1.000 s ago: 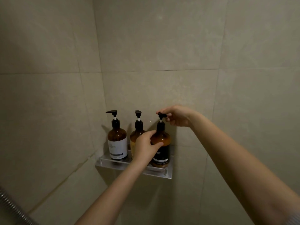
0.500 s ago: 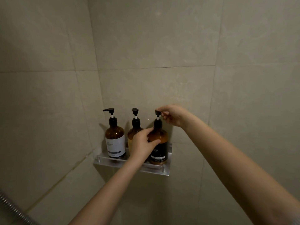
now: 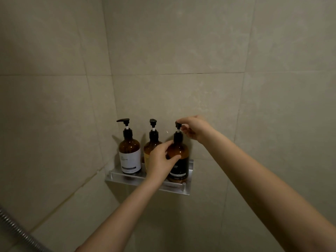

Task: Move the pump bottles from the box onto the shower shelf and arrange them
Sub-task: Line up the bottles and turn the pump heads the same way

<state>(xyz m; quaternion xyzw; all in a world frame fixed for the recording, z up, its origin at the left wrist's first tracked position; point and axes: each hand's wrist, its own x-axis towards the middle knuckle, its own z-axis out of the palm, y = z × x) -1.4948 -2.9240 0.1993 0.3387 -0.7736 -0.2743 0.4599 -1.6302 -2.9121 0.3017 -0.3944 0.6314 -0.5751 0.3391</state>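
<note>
Since a second ago, our right hand (image 3: 195,128) has turned the right bottle's (image 3: 179,157) pump (image 3: 178,124) from pointing at 3 o'clock toward 9. All three bottles stand on the shelf (image 3: 185,190); arranging step. Left hand (image 3: 161,160) curls around that bottle's 9 o'clock side, steadying; right fingertips pinch the pump from 3 o'clock. Next, probably: match the left bottle (image 3: 129,153).
</note>
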